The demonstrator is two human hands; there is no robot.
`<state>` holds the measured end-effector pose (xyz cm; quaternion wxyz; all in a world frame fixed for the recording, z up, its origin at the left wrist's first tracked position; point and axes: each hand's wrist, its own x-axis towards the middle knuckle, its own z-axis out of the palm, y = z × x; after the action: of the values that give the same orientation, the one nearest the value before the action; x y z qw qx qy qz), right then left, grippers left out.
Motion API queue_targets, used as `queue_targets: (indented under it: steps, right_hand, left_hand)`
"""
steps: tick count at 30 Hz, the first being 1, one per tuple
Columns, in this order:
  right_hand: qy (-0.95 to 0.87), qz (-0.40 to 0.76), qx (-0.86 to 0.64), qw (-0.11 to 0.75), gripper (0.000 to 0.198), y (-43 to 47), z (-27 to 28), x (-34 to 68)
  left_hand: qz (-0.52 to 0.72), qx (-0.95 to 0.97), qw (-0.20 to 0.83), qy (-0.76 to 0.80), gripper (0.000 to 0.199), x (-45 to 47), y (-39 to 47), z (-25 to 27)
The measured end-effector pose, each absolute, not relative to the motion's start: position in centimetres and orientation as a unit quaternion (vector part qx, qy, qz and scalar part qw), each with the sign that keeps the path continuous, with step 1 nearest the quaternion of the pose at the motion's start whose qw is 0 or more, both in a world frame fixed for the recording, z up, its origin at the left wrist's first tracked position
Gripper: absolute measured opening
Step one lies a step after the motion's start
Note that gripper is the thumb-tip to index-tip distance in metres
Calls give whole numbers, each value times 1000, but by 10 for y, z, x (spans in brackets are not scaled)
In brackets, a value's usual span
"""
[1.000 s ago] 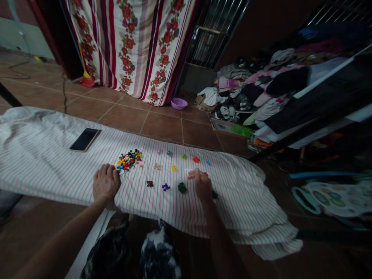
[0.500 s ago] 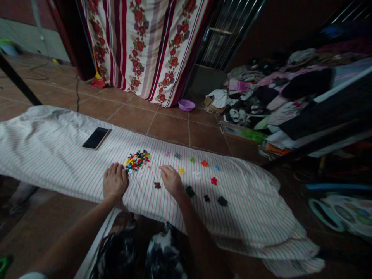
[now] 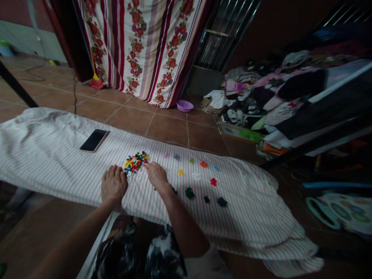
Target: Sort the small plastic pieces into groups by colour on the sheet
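My left hand (image 3: pixel 114 182) lies flat on the striped cloth, fingers stretched out, just left of a pile of small multicoloured plastic pieces (image 3: pixel 135 162). At the pile's right edge, my right hand (image 3: pixel 157 175) has its fingertips pinched together; whatever may be between them is too small to make out. Right of this hand lie little single-colour groups: yellow pieces (image 3: pixel 180 172), white pieces (image 3: pixel 197 176), orange pieces (image 3: pixel 203 164), red pieces (image 3: pixel 213 181), dark green pieces (image 3: pixel 190 193) and black pieces (image 3: pixel 222 202). My right wrist mostly hides the brown group.
The striped cloth (image 3: pixel 250 221) covers a long low surface. A phone (image 3: pixel 94 140) lies on it at left. Beyond are a floral curtain (image 3: pixel 148 50), a purple basin (image 3: pixel 185 106), a red broom (image 3: pixel 96 82) and heaped clothes (image 3: pixel 261 89) at right.
My right hand has moved left, from beside the sorted groups to the pile's edge, and its wrist now covers the brown pieces. My left hand stays in place.
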<state>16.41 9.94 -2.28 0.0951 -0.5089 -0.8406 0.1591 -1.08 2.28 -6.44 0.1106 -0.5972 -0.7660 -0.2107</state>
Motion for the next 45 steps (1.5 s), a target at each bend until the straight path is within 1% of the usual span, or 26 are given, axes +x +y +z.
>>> queue_targets:
  steps: [5,9,12,15,20,24,29,34,39,45]
  right_hand:
    - [-842,140,-513,91,31,101,-32,161]
    - [-841,139,-512,110,30,101,-35,165]
    - [-828,150,-518,154,29,104,-33,175]
    - [-810,160,-519,219,26,111,-32,196]
    - [-763,135,-542,325,26,126,-35,252]
    - [-723,99,-582,358,25,135,-36,305]
    - [-680,49,-652,331,27,141,-30,364]
    - [-631,40,-722,280,29,146,-28,403]
    - [-605,37,-756,247,27,153,-33,418]
    - [-608,42,-761,220,32,161,-41,417]
  left_hand:
    - [-213,-595,115,-767,43,-11,23,-65]
    - [-212,-597,117,-765,43,-11,23,-64]
    - [-213,-596,111,-766,43,-10,22,-62]
    - [-208,-594,103,-770,44,-10,22,-61]
    - [-200,-594,88,-774,46,-10,22,-61]
    - [-199,-593,89,-775,46,-10,22,-60]
    - [-208,-597,100,-768,43,-11,22,-63]
    - [-226,-601,93,-761,42,-12,22,-67]
    - [-232,-598,87,-763,42,-11,22,-66]
    - [-213,-598,96,-767,43,-10,22,-63]
